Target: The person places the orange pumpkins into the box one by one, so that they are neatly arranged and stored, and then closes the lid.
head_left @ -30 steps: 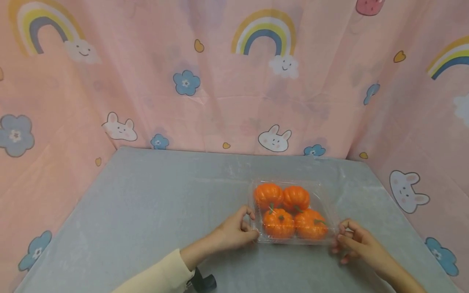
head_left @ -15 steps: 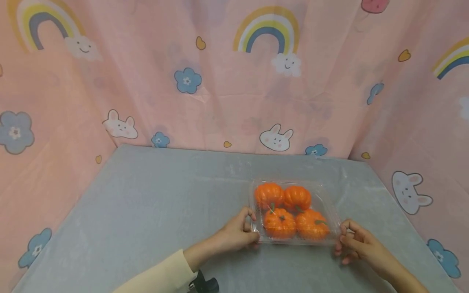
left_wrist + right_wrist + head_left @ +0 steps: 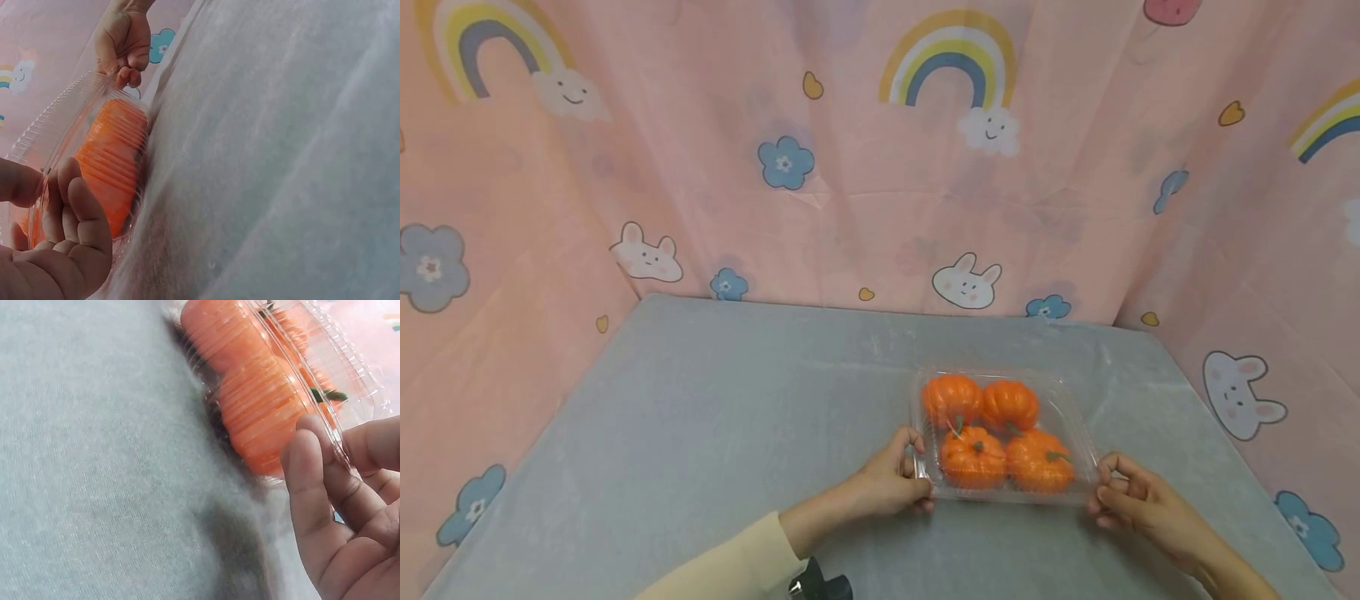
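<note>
A clear plastic clamshell box rests on the table right of centre in the head view, lid down over several small orange pumpkins with green stems. My left hand pinches its near left corner. At the near right corner my right hand pinches the rim. In the left wrist view, the left thumb and fingers lie on either side of the rim. The right wrist view has the right thumb and fingers squeezing the layered rim edges together.
A grey cloth covers the table. Pink curtains with rainbows, rabbits and flowers enclose its back and sides. Below the left sleeve a black device shows at the bottom edge.
The right fingers have closed in on the rim at the right corner. The left hand has shifted very slightly right along with the view; the box has barely moved.
</note>
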{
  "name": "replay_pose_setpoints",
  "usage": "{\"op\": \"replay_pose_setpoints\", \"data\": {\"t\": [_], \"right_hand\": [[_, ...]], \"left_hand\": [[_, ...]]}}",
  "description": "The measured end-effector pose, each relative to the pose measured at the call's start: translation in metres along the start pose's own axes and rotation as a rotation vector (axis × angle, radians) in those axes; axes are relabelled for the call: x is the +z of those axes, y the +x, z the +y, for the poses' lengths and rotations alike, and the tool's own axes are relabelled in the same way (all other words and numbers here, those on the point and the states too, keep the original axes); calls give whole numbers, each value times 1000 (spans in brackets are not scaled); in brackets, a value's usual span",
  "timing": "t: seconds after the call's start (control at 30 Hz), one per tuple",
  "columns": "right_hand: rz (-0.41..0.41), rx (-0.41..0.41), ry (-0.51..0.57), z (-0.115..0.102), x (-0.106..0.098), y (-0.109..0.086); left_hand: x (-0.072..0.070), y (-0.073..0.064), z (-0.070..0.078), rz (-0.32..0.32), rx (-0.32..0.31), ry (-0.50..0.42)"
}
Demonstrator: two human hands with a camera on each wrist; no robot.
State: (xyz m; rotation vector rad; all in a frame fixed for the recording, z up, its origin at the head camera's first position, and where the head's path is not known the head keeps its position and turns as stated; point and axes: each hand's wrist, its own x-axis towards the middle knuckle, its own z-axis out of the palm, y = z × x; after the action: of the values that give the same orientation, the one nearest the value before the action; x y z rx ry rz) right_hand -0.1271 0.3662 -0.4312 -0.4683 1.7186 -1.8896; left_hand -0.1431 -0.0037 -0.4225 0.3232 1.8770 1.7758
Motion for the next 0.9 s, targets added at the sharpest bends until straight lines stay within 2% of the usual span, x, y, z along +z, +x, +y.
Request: {"op": "replay_pose_setpoints", "data": {"t": [0.3, 0.47, 0.6, 0.73, 0.83, 0.9], "right_hand": [[-13, 60, 13, -2, -3, -1], [-3, 126, -56, -6, -6, -1], [34, 175, -140, -10, -7, -1], [140, 213, -337, -17, -10, -2], [277, 239, -578, -27, -10, -1], [365, 222, -756, -34, -10, 4]], "left_hand": [[2, 0, -2, 7, 4, -2], [0, 0, -3, 14, 3, 47], [-8, -3, -3, -13, 25, 125], [-21, -6, 0, -15, 68, 232], [-35, -7, 2, 43, 99, 320], [-46, -8, 6, 96, 110, 366]]}}
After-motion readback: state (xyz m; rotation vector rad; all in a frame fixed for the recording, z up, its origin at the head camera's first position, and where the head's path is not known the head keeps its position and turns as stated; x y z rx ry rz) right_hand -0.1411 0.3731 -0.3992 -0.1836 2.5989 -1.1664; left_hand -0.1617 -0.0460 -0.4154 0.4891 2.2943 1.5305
